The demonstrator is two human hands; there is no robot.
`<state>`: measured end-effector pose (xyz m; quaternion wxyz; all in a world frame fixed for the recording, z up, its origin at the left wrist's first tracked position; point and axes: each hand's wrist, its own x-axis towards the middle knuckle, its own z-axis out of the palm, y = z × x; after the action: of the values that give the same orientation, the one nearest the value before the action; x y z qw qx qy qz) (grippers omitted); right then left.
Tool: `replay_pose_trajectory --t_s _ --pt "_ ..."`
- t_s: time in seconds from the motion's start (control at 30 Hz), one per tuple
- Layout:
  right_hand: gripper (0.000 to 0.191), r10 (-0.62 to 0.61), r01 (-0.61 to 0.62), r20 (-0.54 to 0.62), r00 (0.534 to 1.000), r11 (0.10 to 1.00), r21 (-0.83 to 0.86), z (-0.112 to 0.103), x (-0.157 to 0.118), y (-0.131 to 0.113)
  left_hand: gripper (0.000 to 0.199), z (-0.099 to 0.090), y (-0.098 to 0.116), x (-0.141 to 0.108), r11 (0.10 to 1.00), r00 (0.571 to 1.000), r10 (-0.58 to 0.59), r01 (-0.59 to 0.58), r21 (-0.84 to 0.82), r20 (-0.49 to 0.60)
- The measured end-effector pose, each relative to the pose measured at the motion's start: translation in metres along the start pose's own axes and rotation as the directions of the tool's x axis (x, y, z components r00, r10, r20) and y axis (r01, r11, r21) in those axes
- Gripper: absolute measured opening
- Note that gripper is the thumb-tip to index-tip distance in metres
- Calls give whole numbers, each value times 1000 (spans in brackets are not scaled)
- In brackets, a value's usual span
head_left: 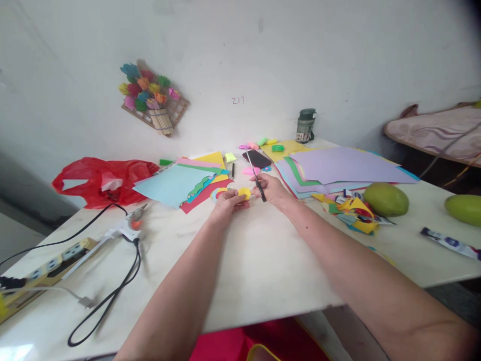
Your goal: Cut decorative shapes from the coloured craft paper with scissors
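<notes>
My left hand [232,203] is closed, pinching a small yellow paper piece [244,192] between thumb and fingers above the table. Black-handled scissors [262,193], seen nearly edge-on, are in my right hand [274,192], their thin blade slanting up and away to the left. My right fingertips are close to the yellow piece; whether they touch it I cannot tell. Just beyond my left hand is a ring-like coloured paper piece [217,193], partly hidden. A red sheet [195,199] and a light blue sheet [169,185] are to the left.
Purple paper [345,164] is stacked at right, with paper scraps [358,213] and a green mango [386,199] in front. A dark phone [257,159] is behind my hands. At left are a red plastic bag [101,178], a glue gun [130,226] and a power strip [56,263].
</notes>
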<state>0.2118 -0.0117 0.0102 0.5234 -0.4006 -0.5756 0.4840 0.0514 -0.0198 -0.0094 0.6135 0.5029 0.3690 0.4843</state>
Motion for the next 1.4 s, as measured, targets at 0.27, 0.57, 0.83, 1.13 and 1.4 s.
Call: replay_pose_trajectory --t_s 0.27,0.57,0.83,1.13,1.4 --pt "28 67 -65 79 995 997 -30 -5 -3 -1 28 0 2 -2 993 995 90 -92 -77 -32" --pt "30 215 -162 300 929 968 -193 -20 -6 0 27 -4 0 -1 978 989 113 -128 -165 -98" --pt "30 210 -106 415 886 960 -259 -19 -8 -1 30 -2 2 -1 948 974 108 -162 -274 -201" --pt "33 205 -91 389 898 952 -292 -12 -9 0 30 0 0 1 907 965 93 -183 -379 -244" --pt "33 200 -101 348 916 954 -283 -6 -11 -2 26 1 0 2 906 968 67 -160 -391 -241"
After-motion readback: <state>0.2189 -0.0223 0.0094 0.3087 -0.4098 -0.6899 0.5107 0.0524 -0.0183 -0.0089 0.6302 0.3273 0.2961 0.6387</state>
